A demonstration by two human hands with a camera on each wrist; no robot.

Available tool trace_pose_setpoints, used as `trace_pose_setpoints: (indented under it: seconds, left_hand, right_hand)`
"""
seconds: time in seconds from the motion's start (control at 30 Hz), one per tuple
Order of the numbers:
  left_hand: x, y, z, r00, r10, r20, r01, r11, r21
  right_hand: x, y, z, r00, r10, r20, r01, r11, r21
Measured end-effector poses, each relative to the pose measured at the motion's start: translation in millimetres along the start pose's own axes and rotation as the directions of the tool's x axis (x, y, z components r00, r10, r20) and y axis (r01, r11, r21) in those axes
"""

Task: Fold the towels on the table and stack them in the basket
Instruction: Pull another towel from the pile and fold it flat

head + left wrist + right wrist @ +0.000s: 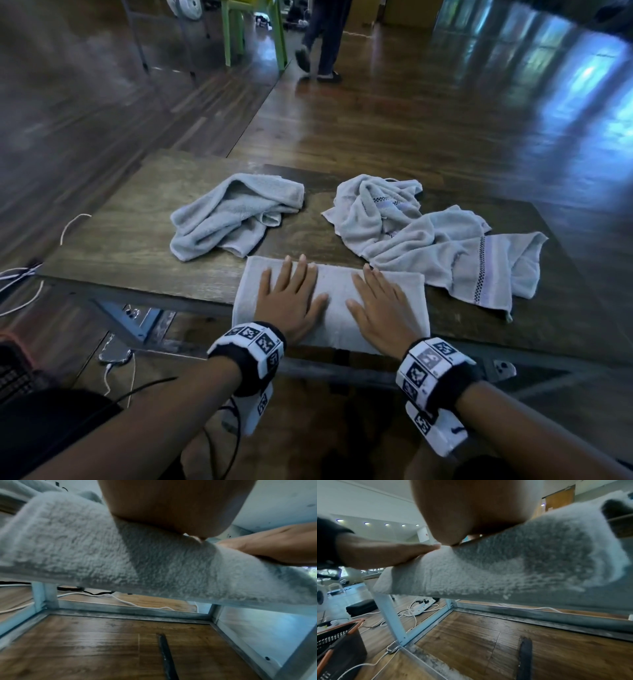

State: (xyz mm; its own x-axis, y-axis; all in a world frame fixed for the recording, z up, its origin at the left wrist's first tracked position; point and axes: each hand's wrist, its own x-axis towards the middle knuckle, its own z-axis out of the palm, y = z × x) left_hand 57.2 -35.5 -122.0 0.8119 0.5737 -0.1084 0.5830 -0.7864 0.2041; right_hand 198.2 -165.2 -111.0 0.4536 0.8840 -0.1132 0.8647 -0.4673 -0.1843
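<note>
A folded grey towel lies at the near edge of the wooden table, overhanging it slightly. My left hand lies flat on its left half, fingers straight and spread. My right hand lies flat on its right half. Both wrist views show the towel's thick folded edge under my palms. A crumpled grey towel sits at the back left. Two more crumpled towels with striped borders lie at the back right. A dark basket with orange trim stands on the floor to my left.
The table stands on a metal frame over a wooden floor. White cables and a power strip lie on the floor at the left. A person's legs and a green chair are far behind the table.
</note>
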Motion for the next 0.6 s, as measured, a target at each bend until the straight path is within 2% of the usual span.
trace_pose_setpoints:
  seconds: [0.13,0.3,0.43,0.5,0.6]
  left_hand:
    - [9,-21,-7,1.000,-0.004,-0.016,0.004,1.000,0.012]
    - [23,-48,-14,1.000,0.003,0.015,-0.004,0.998,0.068]
    - [16,-41,-13,0.999,-0.034,-0.021,0.035,0.996,0.079]
    - [4,-32,-14,0.995,-0.074,-0.060,0.078,0.994,0.072]
    - [-19,-21,-16,0.993,-0.068,-0.096,0.072,0.997,0.040]
  right_hand:
    - [1,11,-1,0.999,-0.029,0.022,0.031,0.998,-0.056]
    - [-6,33,-2,1.000,0.003,-0.008,-0.004,0.983,-0.185]
    - [-14,40,-11,0.997,0.035,-0.072,-0.054,0.960,-0.276]
    - [-18,34,-15,0.991,-0.008,-0.130,-0.033,0.950,-0.309]
    - [-26,16,-17,0.977,-0.097,-0.192,0.037,0.955,-0.295]
